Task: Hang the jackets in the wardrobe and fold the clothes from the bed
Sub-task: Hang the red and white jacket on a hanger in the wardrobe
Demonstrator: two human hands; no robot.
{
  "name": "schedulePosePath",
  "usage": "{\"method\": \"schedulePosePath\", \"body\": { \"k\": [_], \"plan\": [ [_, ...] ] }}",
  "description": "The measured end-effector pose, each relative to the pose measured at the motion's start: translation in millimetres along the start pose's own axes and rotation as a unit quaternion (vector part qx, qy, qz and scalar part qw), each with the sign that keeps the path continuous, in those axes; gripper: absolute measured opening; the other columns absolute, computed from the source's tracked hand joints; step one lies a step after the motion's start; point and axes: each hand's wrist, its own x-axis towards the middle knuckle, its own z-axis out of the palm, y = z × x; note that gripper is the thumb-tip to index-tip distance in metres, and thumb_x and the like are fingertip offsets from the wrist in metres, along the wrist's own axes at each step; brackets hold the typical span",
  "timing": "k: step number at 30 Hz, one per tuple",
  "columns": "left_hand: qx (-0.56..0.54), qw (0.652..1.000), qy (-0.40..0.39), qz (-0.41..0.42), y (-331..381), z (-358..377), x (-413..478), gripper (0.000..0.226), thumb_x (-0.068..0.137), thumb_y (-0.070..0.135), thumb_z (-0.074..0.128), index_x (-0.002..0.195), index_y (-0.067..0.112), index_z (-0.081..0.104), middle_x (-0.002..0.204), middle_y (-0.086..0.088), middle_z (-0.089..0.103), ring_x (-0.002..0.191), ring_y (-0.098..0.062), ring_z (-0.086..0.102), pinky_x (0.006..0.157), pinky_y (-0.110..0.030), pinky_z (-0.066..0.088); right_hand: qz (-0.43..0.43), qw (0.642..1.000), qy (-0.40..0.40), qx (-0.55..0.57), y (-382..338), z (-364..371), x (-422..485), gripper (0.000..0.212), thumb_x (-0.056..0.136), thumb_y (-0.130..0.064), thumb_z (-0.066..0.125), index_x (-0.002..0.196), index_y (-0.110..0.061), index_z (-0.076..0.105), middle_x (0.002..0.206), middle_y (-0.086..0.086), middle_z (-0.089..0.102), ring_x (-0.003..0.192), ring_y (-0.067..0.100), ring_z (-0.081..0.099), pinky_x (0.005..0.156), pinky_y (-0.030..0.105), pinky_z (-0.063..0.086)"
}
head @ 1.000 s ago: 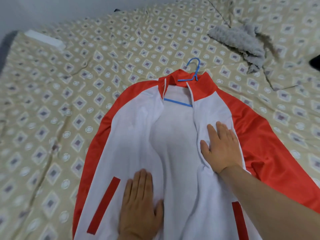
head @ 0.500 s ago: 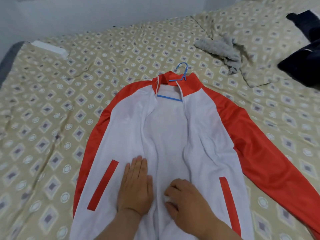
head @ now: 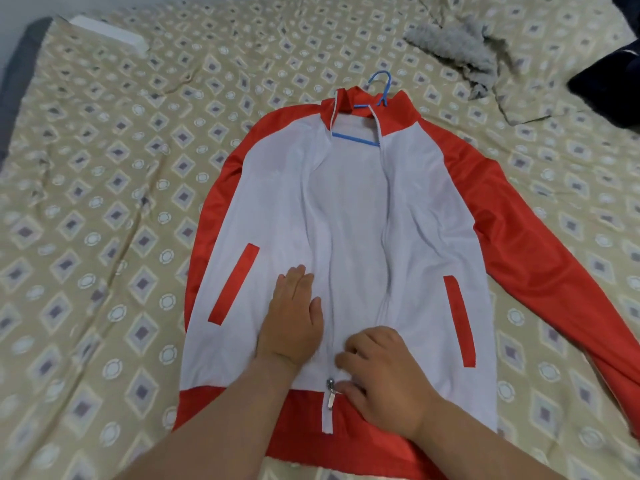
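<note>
Bed (head: 104,202): patterned beige cover, lies under the jacket.
Jacket (head: 415,209): white front with red sleeves, collar and hem; spread flat, front up, unzipped, collar away from the person.
Dark clothing (head: 609,91): far beyond the jacket's right sleeve, partly cut off by the frame.
Grey fluffy cloth (head: 450,43): beyond the jacket's collar, to the right, well apart.
White object (head: 110,32): far beyond the jacket's left shoulder.
Left hand (head: 294,317): palm down, fingers straight and together, pressing the jacket's left front panel.
Right hand (head: 388,379): fingers curled, pinching the jacket's right front edge near the hem.
Hanger (head: 353,139): blue, inside the jacket's shoulders, hook out past the collar.
Zipper pull (head: 330,393): metal, at the jacket's hem, just beside the right hand's fingertips.
</note>
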Motion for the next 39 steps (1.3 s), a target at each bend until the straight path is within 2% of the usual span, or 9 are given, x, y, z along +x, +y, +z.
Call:
{"method": "schedulePosePath", "body": {
  "k": [3,8,12,15,20,23,31,34,39],
  "plan": [
    [-0.008,1.000,0.000,-0.013,2,-2,-22,0.045,0.103,0.017,0.037,0.146,0.006,0.043,0.156,-0.010,0.035,0.148,-0.029,0.028,0.119,-0.034,0.003,-0.018,1.000,-0.014,0.007,-21,2,0,0.011,0.081,-0.026,0.060,0.088,-0.021,0.066,0.083,-0.006,0.056,0.080,0.017,0.052,0.079,0.037,0.047],
    [0.029,0.998,0.051,0.036,-7,2,-62,0.042,0.087,0.002,0.047,0.128,0.002,0.054,0.135,-0.022,0.058,0.124,-0.039,0.057,0.112,-0.041,0.037,0.060,0.997,-0.012,0.038,-34,9,2,0.028,0.080,-0.051,0.065,0.081,-0.023,0.062,0.075,-0.009,0.054,0.072,0.013,0.049,0.073,0.029,0.040],
    [0.091,0.993,0.059,0.048,-6,1,-92,0.045,0.091,0.021,0.042,0.123,-0.002,0.064,0.134,-0.021,0.060,0.126,-0.035,0.057,0.118,-0.037,0.021,0.051,0.997,0.022,0.048,-34,15,4,0.018,0.081,-0.030,0.069,0.078,-0.022,0.054,0.075,-0.006,0.051,0.070,0.016,0.048,0.070,0.033,0.040],
    [0.122,0.990,0.057,0.048,-7,2,-95,0.047,0.090,0.020,0.042,0.125,-0.003,0.063,0.136,-0.022,0.058,0.127,-0.035,0.056,0.118,-0.039,0.019,-0.004,0.998,0.056,0.032,-36,21,-12,0.009,0.086,-0.019,0.071,0.085,-0.016,0.063,0.092,0.002,0.059,0.085,0.020,0.054,0.090,0.033,0.043],
    [0.138,0.989,0.031,0.032,-2,-3,-94,0.049,0.089,0.016,0.039,0.130,0.000,0.060,0.140,-0.019,0.056,0.130,-0.034,0.053,0.119,-0.040,0.017,-0.013,1.000,-0.015,0.019,-31,16,-25,0.029,0.084,-0.044,0.066,0.095,-0.017,0.070,0.104,0.003,0.058,0.099,0.020,0.055,0.115,0.042,0.031],
    [0.149,0.988,0.022,0.021,-1,-6,-108,0.053,0.091,0.024,0.041,0.134,-0.001,0.057,0.143,-0.021,0.052,0.135,-0.035,0.048,0.118,-0.044,0.022,-0.015,0.999,-0.006,0.033,-32,16,-24,0.016,0.087,-0.023,0.064,0.095,-0.013,0.072,0.102,0.005,0.058,0.097,0.021,0.056,0.118,0.039,0.028],
    [0.162,0.986,-0.020,0.030,-2,-3,-143,0.081,0.089,0.055,0.042,0.148,0.000,0.038,0.157,-0.018,0.033,0.147,-0.029,0.029,0.123,-0.042,0.013,-0.044,0.998,0.038,-0.012,-28,22,-18,0.017,0.082,0.001,0.052,0.087,-0.006,0.067,0.090,0.010,0.059,0.085,0.025,0.056,0.099,0.040,0.044],
    [0.180,0.983,-0.039,0.023,1,-2,-142,0.082,0.092,0.057,0.038,0.150,-0.001,0.033,0.158,-0.020,0.030,0.147,-0.030,0.027,0.122,-0.043,0.012,-0.042,0.997,0.058,-0.025,-28,16,-9,0.016,0.080,0.003,0.048,0.079,-0.005,0.062,0.084,0.012,0.057,0.078,0.028,0.053,0.077,0.038,0.048],
    [0.195,0.979,-0.058,0.019,3,-3,-142,0.086,0.090,0.057,0.038,0.151,-0.003,0.029,0.158,-0.022,0.028,0.147,-0.033,0.028,0.120,-0.046,0.015,-0.070,0.990,0.075,-0.097,-8,4,17,0.021,0.082,0.001,0.043,0.075,-0.006,0.062,0.075,0.012,0.055,0.068,0.029,0.052,0.072,0.042,0.045]
  ]
}}
